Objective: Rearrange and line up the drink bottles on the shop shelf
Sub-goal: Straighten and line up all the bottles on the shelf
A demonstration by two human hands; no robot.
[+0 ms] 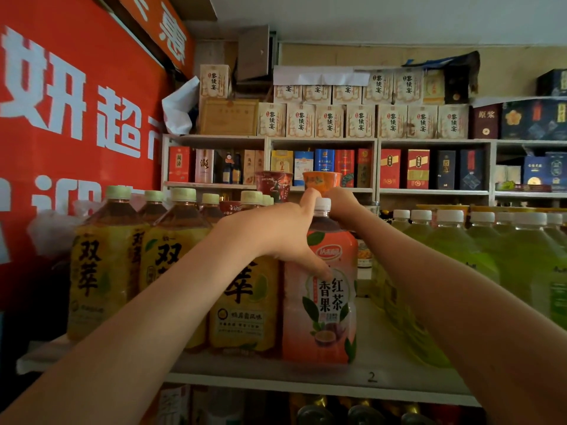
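The pink bottle (pixel 322 317) stands at the front edge of the shelf (pixel 383 378), between yellow bottles (pixel 101 265) and green bottles (pixel 454 250). The left hand (pixel 276 231) grips its shoulder and the right hand (pixel 343 204) curls round its neck. If pulled by the top, it may tip off the edge. I count one pink, at least six yellow and about seven green.

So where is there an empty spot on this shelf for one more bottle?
The bare shelf between the pink bottle and the green bottles is free, though the right arm crosses it. Left of the pink bottle, the yellow bottles stand packed tight; no room there.
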